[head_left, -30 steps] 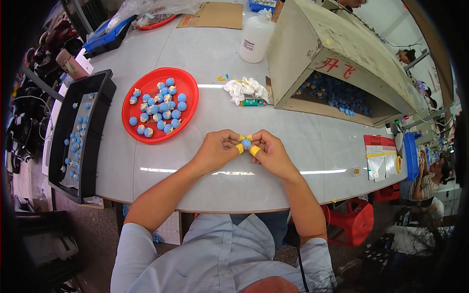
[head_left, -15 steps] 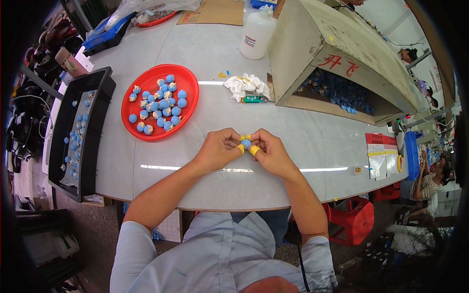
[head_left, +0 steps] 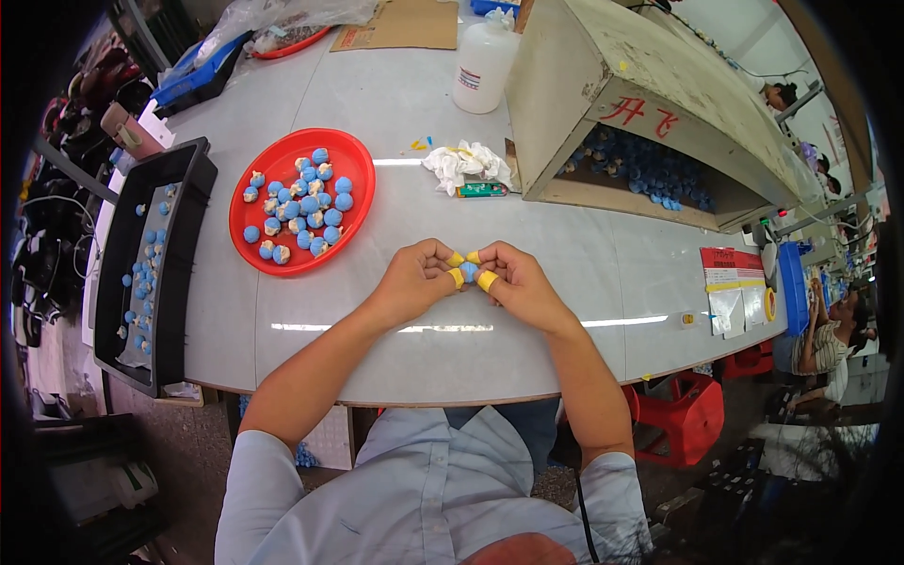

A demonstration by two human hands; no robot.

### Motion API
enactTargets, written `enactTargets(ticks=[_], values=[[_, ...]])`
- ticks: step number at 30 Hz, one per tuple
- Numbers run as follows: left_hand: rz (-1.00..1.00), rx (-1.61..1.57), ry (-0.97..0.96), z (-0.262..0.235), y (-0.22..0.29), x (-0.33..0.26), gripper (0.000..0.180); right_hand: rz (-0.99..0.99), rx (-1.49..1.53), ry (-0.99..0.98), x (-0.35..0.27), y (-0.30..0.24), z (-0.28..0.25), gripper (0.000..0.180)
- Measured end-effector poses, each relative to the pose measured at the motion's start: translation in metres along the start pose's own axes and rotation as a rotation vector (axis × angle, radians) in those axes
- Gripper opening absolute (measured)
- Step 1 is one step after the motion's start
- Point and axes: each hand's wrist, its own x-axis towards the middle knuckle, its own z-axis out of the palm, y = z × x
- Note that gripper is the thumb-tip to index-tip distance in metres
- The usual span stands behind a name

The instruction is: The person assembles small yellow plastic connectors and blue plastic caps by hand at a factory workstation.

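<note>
A small blue ball point(head_left: 469, 273) is pinched between my two hands above the near middle of the table. My left hand point(head_left: 416, 281) grips it from the left with thumb and forefinger, its other fingers curled in. From the right, my right hand point(head_left: 524, 284) closes on the same ball. Yellow covers wrap the thumb and forefinger tips of both hands. Left of and beyond my hands lies a round red tray point(head_left: 358, 226) of blue balls, many with cream-coloured parts. My fingers hide part of the held ball.
At far left stands a long black bin point(head_left: 115, 320) with more blue balls. A beige box point(head_left: 565, 104) with blue pieces inside stands at the back right, near crumpled tissue point(head_left: 463, 164), a green packet point(head_left: 482, 190) and a white bottle point(head_left: 484, 71). Right are papers point(head_left: 733, 273).
Both hands still hold the blue ball, and the fingers have shifted slightly around it. More of the ball shows between the thumbs now. The whole view has shifted a little.
</note>
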Motion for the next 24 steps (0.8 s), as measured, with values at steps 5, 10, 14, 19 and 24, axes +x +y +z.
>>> enactTargets(ticks=[5, 10, 14, 19, 24], values=[[-0.01, -0.02, -0.014, -0.001, 0.002, 0.001, 0.019, -0.004, 0.036, -0.007, 0.001, 0.007, -0.001, 0.017], [-0.008, -0.034, -0.022, -0.001, 0.004, 0.0, 0.019, -0.006, 0.024, -0.009, 0.0, 0.008, -0.002, 0.015], [-0.003, -0.007, -0.036, -0.005, -0.003, 0.004, 0.015, -0.084, -0.028, 0.0, 0.0, 0.013, 0.0, 0.011], [0.004, 0.032, -0.052, -0.008, -0.007, 0.003, 0.012, -0.079, -0.074, 0.006, 0.0, 0.012, 0.002, 0.017], [0.049, 0.1, -0.014, -0.006, -0.011, 0.001, 0.015, -0.093, -0.129, -0.009, -0.001, 0.013, 0.001, 0.018]])
